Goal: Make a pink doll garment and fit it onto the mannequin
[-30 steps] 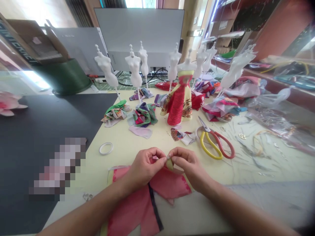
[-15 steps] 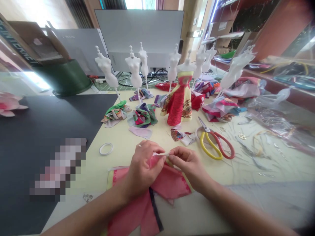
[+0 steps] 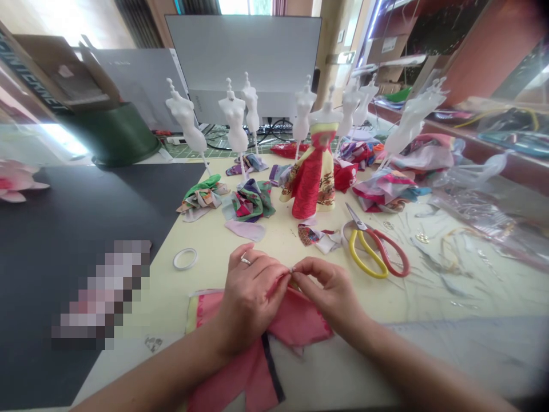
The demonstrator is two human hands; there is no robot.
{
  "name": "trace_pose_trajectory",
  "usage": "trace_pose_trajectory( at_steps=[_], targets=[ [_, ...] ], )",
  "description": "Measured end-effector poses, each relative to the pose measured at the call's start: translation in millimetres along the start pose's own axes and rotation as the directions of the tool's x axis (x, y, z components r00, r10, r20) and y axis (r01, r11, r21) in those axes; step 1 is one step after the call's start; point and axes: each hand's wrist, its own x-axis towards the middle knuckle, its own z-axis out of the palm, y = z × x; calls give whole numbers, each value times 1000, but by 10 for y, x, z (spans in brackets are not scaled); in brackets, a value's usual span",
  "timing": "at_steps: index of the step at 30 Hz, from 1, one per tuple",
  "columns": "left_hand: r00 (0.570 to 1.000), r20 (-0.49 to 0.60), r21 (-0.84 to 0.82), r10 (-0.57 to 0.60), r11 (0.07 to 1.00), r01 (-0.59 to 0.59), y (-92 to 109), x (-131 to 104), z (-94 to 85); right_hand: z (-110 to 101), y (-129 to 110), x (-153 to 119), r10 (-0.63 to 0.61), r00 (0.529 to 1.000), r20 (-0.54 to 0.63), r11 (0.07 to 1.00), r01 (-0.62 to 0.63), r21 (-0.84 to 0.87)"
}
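A pink fabric piece with a yellow border and a dark strip lies partly on the pale table and rises into my fingers. My left hand, a ring on one finger, is closed on the cloth's upper edge. Against its fingertips, my right hand pinches the same edge with thumb and forefinger. A small whitish bit shows where the fingertips meet, too small to name. Scissors with one yellow and one red handle lie to the right of my hands. A white ring of tape lies to the left.
Several white mannequins stand behind, one in a red and yellow dress. Fabric scraps surround their bases. A monitor is at the back, a green bin at the left, plastic bags at the right.
My left hand has rolled over, bringing its ring into fuller view and covering more of the cloth edge. The pale strip between the hands now shows less. My right hand has barely moved.
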Motion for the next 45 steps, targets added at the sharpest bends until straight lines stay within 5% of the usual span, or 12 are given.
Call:
trace_pose_trajectory(
  at_steps=[8,15,20,24,31,36,45],
  targets=[
    [992,70,155,104,981,-114,12,-13,-26,37,5,-13,-224,974,-40,947,208,-244],
    [989,98,170,108,978,-124,20,-11,-21,58,24,-30,-302,953,-22,901,278,-334],
    [994,103,80,30,996,-39,31,1,9,47,13,-19,-144,989,-26,963,134,-233],
    [974,140,-127,-180,972,198,26,37,36,29,18,9,128,991,36,990,-130,54],
    [780,399,-359,-482,701,617,13,73,24,27,-13,44,354,924,144,826,-381,415],
    [712,450,-433,-539,565,702,9,83,23,13,-42,63,403,904,140,788,-421,449],
    [678,449,-469,-581,493,733,5,78,23,4,-18,61,426,895,136,781,-439,444]
  ],
)
